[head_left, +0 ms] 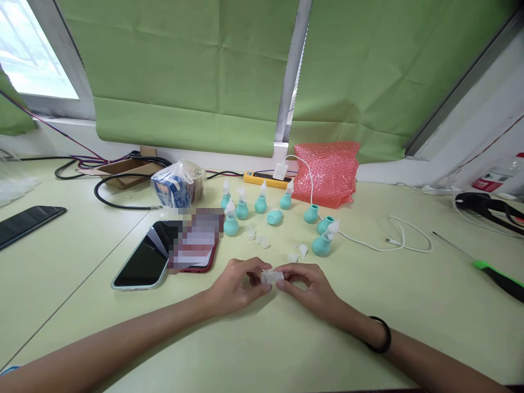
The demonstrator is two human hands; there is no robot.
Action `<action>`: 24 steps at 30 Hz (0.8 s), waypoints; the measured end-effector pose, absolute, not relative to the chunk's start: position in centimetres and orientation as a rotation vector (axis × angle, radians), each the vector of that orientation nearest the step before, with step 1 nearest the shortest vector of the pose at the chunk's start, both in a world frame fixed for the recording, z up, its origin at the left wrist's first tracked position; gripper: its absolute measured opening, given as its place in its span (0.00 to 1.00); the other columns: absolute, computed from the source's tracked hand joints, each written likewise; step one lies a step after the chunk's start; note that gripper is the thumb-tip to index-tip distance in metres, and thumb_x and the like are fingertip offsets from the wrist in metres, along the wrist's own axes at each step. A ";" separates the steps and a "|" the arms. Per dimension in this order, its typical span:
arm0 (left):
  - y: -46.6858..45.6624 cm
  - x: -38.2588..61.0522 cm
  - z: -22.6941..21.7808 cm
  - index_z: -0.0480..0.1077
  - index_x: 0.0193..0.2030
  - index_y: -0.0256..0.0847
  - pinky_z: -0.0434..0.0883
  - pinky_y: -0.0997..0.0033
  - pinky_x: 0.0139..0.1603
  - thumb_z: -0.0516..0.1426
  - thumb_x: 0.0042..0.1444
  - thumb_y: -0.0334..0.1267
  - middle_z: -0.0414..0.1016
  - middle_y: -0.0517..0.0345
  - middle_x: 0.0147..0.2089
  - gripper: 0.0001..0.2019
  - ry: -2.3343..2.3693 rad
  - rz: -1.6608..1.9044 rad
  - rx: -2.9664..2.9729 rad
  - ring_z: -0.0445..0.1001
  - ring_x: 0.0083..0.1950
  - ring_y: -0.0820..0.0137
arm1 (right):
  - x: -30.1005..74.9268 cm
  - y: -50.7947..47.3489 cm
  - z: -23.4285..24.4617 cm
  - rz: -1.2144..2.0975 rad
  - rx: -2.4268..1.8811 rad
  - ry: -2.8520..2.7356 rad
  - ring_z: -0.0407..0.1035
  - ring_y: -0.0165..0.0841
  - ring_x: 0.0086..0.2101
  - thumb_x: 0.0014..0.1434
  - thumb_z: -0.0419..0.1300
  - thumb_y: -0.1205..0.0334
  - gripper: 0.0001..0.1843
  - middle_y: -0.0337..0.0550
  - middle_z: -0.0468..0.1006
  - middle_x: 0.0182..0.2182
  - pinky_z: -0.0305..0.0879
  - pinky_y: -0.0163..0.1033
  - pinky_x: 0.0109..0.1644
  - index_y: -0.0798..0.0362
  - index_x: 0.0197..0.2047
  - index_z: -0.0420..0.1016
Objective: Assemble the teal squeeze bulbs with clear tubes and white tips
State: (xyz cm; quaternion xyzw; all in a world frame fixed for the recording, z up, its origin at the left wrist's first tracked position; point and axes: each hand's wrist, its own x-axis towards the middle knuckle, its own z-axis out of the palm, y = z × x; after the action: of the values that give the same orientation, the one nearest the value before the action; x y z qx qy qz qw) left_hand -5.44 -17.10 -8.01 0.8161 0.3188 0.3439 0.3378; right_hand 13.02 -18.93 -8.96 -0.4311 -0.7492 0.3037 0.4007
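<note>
Between my fingertips is a small translucent plastic piece point(272, 277), held just over the table. My left hand point(241, 284) pinches its left end, and my right hand point(309, 286) pinches the right end. Beyond them lie loose clear plastic pieces, among them a small cone-shaped tip point(303, 250) and flat bits point(264, 242). Several teal rubber bulbs stand farther back. Some carry clear nozzles, such as the teal bulb point(231, 225) on the left and the tilted-tip bulb point(321, 245) on the right. An open-topped bulb point(311, 214) has none, and another bulb point(274, 218) lies on its side.
Two phones lie at left, one dark-screened point(145, 256) and one red-edged point(207, 245). Behind are a plastic-wrapped pack point(176, 185), a yellow power strip point(266, 179) and a red bubble-wrap bag point(327, 174). A white cable point(368, 246) and a green-black screwdriver point(497, 278) lie right.
</note>
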 end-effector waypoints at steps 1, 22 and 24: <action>-17.2 -5.4 -7.9 0.67 0.39 0.35 0.68 0.77 0.29 0.55 0.46 0.34 0.73 0.57 0.27 0.11 0.846 0.917 2.118 0.70 0.27 0.73 | 13.0 -18.9 -9.0 0.762 -1.080 -1.888 0.69 0.30 0.27 0.50 0.57 0.59 0.10 0.42 0.76 0.28 0.67 0.33 0.31 0.54 0.35 0.73; -16.9 -5.3 -8.0 0.69 0.34 0.37 0.68 0.74 0.31 0.56 0.42 0.32 0.73 0.57 0.29 0.09 1.021 0.957 2.069 0.70 0.28 0.72 | 13.5 -18.1 -7.8 0.364 -0.944 -2.026 0.67 0.29 0.26 0.50 0.58 0.61 0.14 0.40 0.73 0.26 0.67 0.35 0.32 0.54 0.42 0.68; -16.7 -5.2 -8.1 0.68 0.34 0.38 0.68 0.74 0.30 0.56 0.42 0.32 0.72 0.58 0.29 0.09 1.066 0.946 2.004 0.69 0.28 0.72 | 13.8 -17.4 -6.4 0.224 -0.986 -2.027 0.67 0.30 0.28 0.50 0.57 0.60 0.15 0.42 0.73 0.29 0.66 0.37 0.34 0.53 0.43 0.66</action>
State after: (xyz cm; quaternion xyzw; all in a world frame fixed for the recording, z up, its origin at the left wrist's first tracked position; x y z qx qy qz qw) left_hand -5.24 -16.70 -8.10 0.7681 0.4084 0.3623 0.3346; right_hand 13.78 -17.42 -6.40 -0.3941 -0.8102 0.0894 0.4245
